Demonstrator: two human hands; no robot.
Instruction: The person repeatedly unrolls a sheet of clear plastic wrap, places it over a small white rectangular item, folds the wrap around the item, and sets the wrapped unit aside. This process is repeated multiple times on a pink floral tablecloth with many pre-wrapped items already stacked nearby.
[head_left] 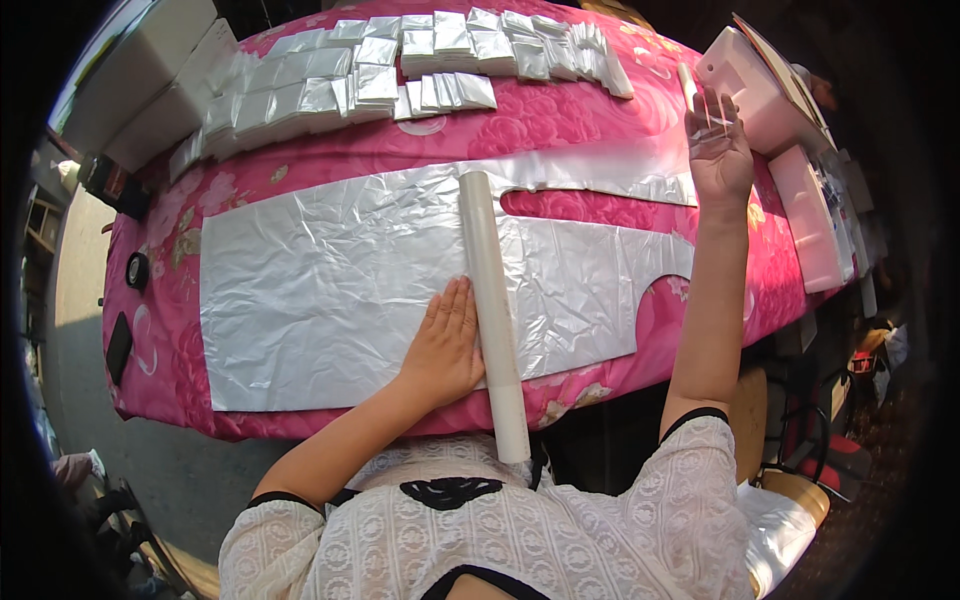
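Observation:
A thin white plastic sheet [300, 290] lies spread over the table, creased, with a long slot and a curved notch cut into its right part, like a disposable apron or vest bag. Across it, pointing toward me, rests a long whitish tube [487, 290], its near end past the table edge. My left hand [450, 335] lies flat on the sheet, fingers together and stretched, its side against the tube. Raised at the far right is my right hand [720, 150], palm showing and fingers apart. Something clear and shiny glints across those fingers; its kind cannot be made out.
Folded silvery-white plastic packets [300, 100] stand in rows along the far side of the pink flowered tablecloth [560, 130]. White boxes [760, 90] stand at the right, more at the far left. A black tape roll [137, 270] and a dark phone-like slab [119, 348] lie at the left edge.

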